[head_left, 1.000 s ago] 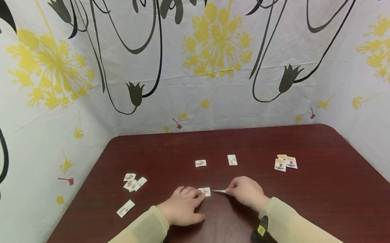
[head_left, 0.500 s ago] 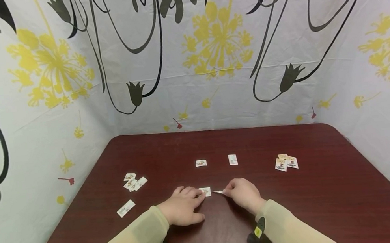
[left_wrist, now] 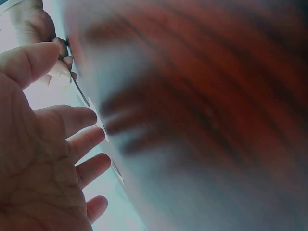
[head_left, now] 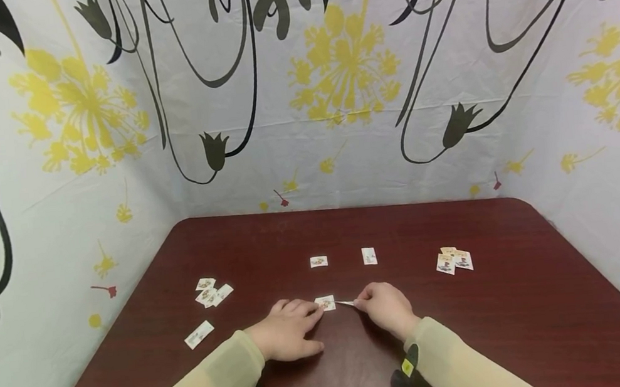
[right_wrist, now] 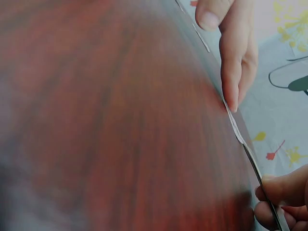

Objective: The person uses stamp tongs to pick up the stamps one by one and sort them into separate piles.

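A small white printed card (head_left: 327,302) lies in the middle of the table in the head view. My left hand (head_left: 286,331) is palm down with its fingers spread, a fingertip at the card's left edge. On the other side, my right hand (head_left: 385,305) pinches a thin pointed tool like tweezers (head_left: 345,303) between thumb and fingertips, its tip at the card's right edge. In the right wrist view the tool (right_wrist: 251,160) appears as a narrow dark and pale strip meeting the edge-on card (right_wrist: 233,125). The left palm (left_wrist: 43,168) fills the side of the left wrist view.
Two single cards, one sideways (head_left: 319,261) and one upright (head_left: 369,256), lie farther back on the dark red table (head_left: 269,235). Several overlapping cards (head_left: 213,293) and a lone long card (head_left: 199,335) lie left; another overlapping group (head_left: 453,260) lies right. A patterned cloth (head_left: 277,96) surrounds the table.
The right hand has moved slightly left with the tool. The middle card has shifted a little away from me, showing more beside the left fingertips. The left hand stays almost still.
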The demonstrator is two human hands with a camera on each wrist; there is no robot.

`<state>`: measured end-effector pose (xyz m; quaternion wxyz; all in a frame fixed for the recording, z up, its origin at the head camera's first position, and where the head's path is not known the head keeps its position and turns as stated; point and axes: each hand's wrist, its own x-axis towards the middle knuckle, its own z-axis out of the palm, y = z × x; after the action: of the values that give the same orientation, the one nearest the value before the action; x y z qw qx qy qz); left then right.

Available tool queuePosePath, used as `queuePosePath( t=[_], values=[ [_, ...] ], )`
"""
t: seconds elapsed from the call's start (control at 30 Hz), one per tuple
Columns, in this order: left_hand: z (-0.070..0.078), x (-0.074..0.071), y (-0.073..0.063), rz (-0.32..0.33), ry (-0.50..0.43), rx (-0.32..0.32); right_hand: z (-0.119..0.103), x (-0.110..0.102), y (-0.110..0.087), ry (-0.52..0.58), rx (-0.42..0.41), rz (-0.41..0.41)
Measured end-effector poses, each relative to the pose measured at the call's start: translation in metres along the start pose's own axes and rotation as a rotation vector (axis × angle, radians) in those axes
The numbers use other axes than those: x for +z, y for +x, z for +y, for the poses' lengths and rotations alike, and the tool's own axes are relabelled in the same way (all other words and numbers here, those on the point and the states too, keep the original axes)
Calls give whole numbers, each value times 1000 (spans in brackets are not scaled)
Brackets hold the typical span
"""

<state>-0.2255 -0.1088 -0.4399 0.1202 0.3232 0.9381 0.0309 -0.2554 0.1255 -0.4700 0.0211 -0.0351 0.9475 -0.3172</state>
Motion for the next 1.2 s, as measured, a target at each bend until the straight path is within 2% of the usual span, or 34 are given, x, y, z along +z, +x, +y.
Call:
queuePosePath(
  t=[0.33, 0.7, 0.9, 1.2],
  values=[
    [-15, -1, -12, 21, -69, -9, -3, 3, 17, 79, 60, 34],
    [-39, 3, -38, 77, -122, -57, -17, 12, 44, 146, 115, 52],
    [-55, 2, -58, 128, -145, -117, -25, 20, 56, 134, 144, 62],
    [-90, -2, -85, 181, -140, -270, -31, 24, 66, 100, 164, 67]
  ],
)
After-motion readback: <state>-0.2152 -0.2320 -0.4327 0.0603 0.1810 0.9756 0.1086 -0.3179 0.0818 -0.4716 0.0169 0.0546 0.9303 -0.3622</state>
